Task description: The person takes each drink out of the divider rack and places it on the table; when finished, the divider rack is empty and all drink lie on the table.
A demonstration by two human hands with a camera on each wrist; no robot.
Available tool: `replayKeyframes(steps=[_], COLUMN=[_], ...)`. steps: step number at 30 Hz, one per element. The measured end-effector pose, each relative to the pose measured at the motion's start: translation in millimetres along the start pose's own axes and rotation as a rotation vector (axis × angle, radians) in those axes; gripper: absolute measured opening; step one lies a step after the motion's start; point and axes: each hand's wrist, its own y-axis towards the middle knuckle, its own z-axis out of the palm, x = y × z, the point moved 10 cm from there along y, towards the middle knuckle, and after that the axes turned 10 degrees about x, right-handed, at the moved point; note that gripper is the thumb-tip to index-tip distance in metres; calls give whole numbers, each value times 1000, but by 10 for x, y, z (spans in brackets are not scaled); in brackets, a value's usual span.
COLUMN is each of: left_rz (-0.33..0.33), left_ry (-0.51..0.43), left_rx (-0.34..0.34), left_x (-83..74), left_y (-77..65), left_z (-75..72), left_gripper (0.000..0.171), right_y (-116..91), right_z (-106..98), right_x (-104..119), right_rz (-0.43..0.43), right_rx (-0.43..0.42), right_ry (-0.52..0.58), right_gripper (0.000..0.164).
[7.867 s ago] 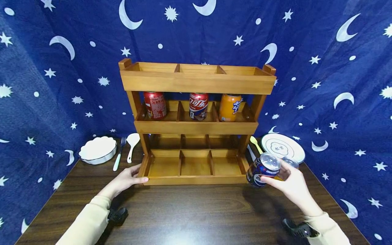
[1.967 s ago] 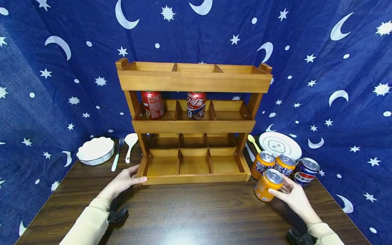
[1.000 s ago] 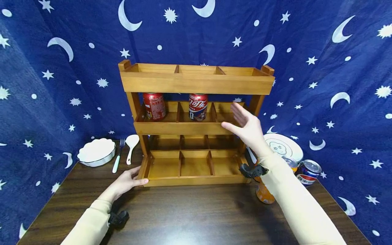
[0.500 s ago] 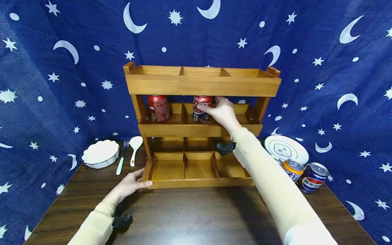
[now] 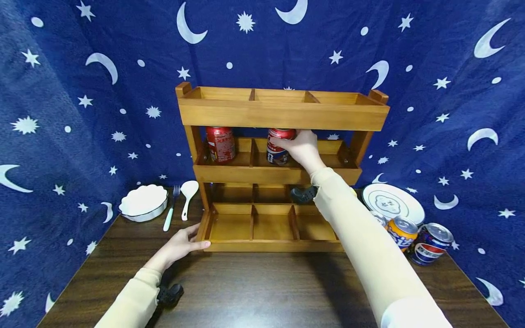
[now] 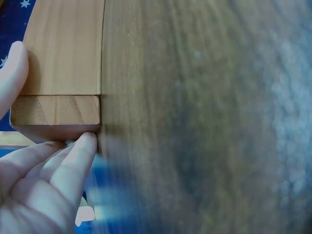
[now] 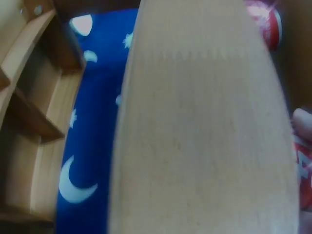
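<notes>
A three-tier wooden rack (image 5: 268, 174) stands on the table. My left hand (image 5: 180, 246) holds its lower left corner; in the left wrist view, thumb and fingers lie on opposite sides of the wood (image 6: 63, 53). On the middle tier, my right hand (image 5: 302, 148) grips a red cola can (image 5: 277, 157) in the centre compartment, thumb across its front. Another red can (image 5: 221, 146) stands in the left compartment. The right wrist view is mostly filled by a wooden board (image 7: 204, 122), with part of the gripped can (image 7: 304, 175) at the right edge.
Right of the rack stand an orange soda can (image 5: 402, 234), a dark blue cola can (image 5: 430, 246) and a plate (image 5: 393, 200); my right sleeve (image 5: 365, 237) covers part of that area. Left are a scalloped dish (image 5: 143, 202), a fork (image 5: 172, 207) and a white rice paddle (image 5: 188, 196).
The blue can and an orange can from the middle tier's right compartment were set down at the right. My right hand then rose to the centre red can and gripped it. The left hand stayed.
</notes>
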Motion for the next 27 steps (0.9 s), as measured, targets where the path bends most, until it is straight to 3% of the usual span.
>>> replayKeyframes(steps=[4, 7, 12, 21, 27], left_rz=[0, 3, 6, -10, -10], left_ry=[-1, 2, 21, 44, 24], left_rx=[9, 9, 7, 9, 6], left_x=[2, -13, -38, -33, -19], left_y=[7, -2, 1, -9, -16], left_z=[24, 24, -2, 2, -4], left_gripper=[86, 85, 86, 88, 86], right_y=[-198, -371, -630, -1079, -1330], right_z=[-39, -91, -214, -475, -774], right_x=[25, 152, 326, 422, 537], right_rz=[-4, -86, -289, -573, -604], right_rx=[7, -18, -129, -361, -349], right_ry=[177, 253, 229, 231, 389], right_gripper=[49, 49, 53, 69, 70])
